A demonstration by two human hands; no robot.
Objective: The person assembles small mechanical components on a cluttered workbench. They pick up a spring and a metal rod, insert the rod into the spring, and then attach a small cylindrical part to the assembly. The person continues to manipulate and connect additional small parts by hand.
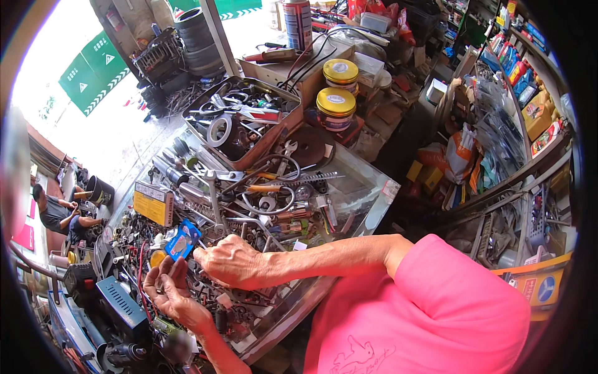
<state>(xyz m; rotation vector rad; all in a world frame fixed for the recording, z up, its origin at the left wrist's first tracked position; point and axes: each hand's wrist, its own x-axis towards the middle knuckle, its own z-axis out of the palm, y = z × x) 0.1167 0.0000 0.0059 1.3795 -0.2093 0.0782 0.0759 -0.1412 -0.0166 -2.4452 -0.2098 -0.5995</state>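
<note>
Packet (184,239) at left hand (180,304) — clutter (249,303) around, right counter corner (372,198) barer.

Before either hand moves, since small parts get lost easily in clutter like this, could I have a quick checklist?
1. Blue packet in plain view: ok, its face shows.
2. Left hand securely gripping it: cannot tell; fingertips are at its lower end.
3. Right hand free of small items: cannot tell; its fingers are curled.
4. Uncluttered surface around the hands: not ok; loose metal parts crowd it.
5. Lid on the nearer yellow-lidded tub: ok.
6. Seated person away from the hands: ok, off at far left.
</note>
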